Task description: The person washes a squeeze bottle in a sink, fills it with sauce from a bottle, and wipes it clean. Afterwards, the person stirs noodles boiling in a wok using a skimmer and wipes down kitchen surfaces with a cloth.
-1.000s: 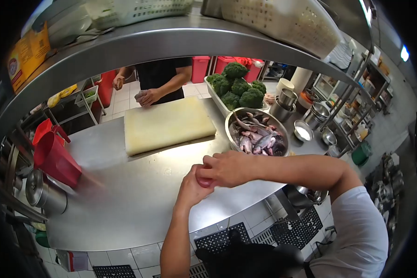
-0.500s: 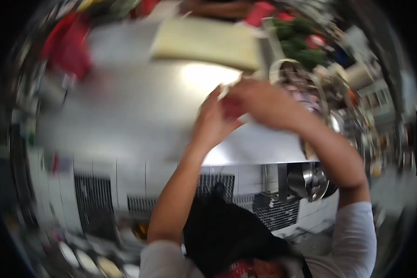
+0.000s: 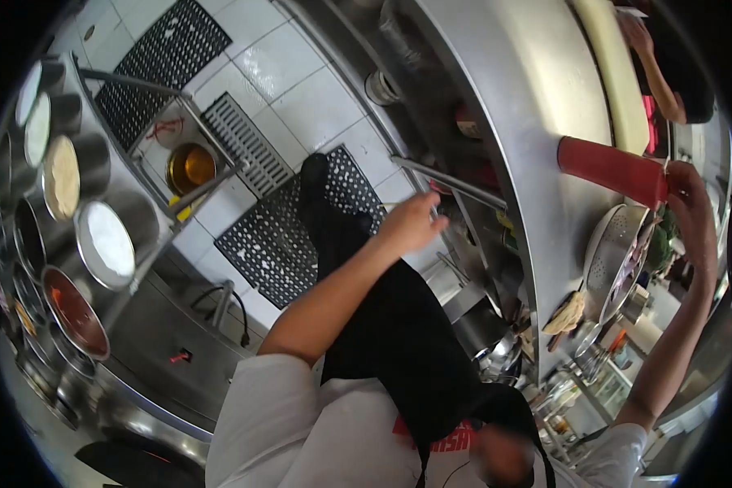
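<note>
My right hand (image 3: 691,199) is closed around the near end of a long red item (image 3: 610,169), smooth and slightly tapered. Its exact kind I cannot make out. It is over the steel table (image 3: 537,89), close to a pale board (image 3: 614,73). My left hand (image 3: 416,224) hangs in the air beside the table's lower shelf, with thumb and fingers apart and nothing visible in it. Below my right hand stands a metal colander (image 3: 607,244) with pale and purplish pieces inside.
A bunched cloth (image 3: 565,313) lies at the table's edge. Another person's arm (image 3: 661,81) shows beyond the board. Left stand several metal pots, one with white content (image 3: 108,244), one with red sauce (image 3: 73,313). A container of amber liquid (image 3: 193,165) is near black floor mats (image 3: 260,236).
The view has swung, bringing the floor and pots into sight. My hands, together over the table before, are now apart; the red item is in my right hand and my left has come away.
</note>
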`<act>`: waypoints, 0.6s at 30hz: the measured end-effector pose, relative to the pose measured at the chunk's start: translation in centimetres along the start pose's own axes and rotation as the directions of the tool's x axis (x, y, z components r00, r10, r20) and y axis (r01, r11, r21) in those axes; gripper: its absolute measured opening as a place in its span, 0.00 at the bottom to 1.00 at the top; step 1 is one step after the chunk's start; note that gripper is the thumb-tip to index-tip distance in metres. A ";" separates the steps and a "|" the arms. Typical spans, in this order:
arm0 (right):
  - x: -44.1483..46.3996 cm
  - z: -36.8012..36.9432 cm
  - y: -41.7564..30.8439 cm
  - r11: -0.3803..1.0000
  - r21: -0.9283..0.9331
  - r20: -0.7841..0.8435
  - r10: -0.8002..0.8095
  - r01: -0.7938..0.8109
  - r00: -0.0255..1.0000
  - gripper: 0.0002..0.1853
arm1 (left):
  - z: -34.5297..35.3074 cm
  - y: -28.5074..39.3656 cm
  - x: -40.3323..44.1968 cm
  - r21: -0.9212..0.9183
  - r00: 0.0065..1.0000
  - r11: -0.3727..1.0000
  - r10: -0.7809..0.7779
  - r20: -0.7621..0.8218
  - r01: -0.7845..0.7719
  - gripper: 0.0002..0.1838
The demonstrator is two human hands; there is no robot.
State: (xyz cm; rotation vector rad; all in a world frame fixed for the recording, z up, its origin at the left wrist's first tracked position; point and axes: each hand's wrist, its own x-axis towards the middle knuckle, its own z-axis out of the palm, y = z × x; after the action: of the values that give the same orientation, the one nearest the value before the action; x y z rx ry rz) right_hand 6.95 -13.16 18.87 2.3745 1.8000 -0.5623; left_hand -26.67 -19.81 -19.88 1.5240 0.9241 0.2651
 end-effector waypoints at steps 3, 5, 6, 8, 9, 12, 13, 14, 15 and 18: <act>-0.3 -1.4 0.2 0.995 -0.097 -0.079 -0.005 -0.003 0.997 0.23 | -0.1 -0.5 4.8 -0.070 0.983 0.996 0.039 -0.179 -0.052 0.22; -2.6 -2.2 0.7 0.983 -0.118 -0.276 0.106 -0.143 0.955 0.21 | 2.2 -1.1 8.9 -0.080 0.923 0.989 0.087 -0.374 -0.125 0.23; -4.5 -2.2 3.2 0.988 -0.089 -0.317 0.091 -0.125 0.944 0.20 | 2.5 -0.7 10.4 -0.049 0.917 0.990 0.104 -0.385 -0.133 0.22; -10.4 2.3 -0.1 0.986 0.052 -0.344 0.167 -0.158 0.924 0.18 | 2.7 1.5 14.1 0.023 0.896 0.984 0.171 -0.409 -0.177 0.20; -12.9 6.9 -2.7 0.881 0.435 -0.380 0.369 -0.188 0.848 0.15 | 3.0 2.2 16.3 0.039 0.795 0.923 0.350 -0.496 -0.382 0.22; -14.3 18.5 -4.1 0.865 0.443 -0.222 0.359 -0.235 0.907 0.17 | 6.0 -0.4 22.1 0.160 0.745 0.847 0.523 -0.414 -0.506 0.25; -13.2 21.4 -4.2 0.781 0.562 -0.225 0.460 -0.272 0.859 0.17 | 5.6 -0.1 21.9 0.163 0.804 0.875 0.483 -0.348 -0.455 0.24; -12.5 24.9 -3.1 0.739 0.620 -0.289 0.526 -0.261 0.800 0.17 | 5.2 -0.6 20.7 0.175 0.852 0.899 0.437 -0.289 -0.402 0.24; -11.3 26.2 -2.6 0.774 0.573 -0.398 0.552 -0.271 0.733 0.17 | 4.7 -0.6 19.9 0.195 0.877 0.909 0.409 -0.253 -0.368 0.24; -8.4 27.6 -2.0 0.765 0.575 -0.485 0.605 -0.290 0.632 0.19 | 3.3 -0.5 18.3 0.258 0.917 0.916 0.358 -0.176 -0.308 0.24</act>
State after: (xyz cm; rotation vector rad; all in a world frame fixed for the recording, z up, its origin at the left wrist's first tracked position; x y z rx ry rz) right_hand -3.06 -28.59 -3.48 3.5439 1.1445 -0.0544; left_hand -12.82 -9.86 -27.37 1.8941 0.8814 0.6049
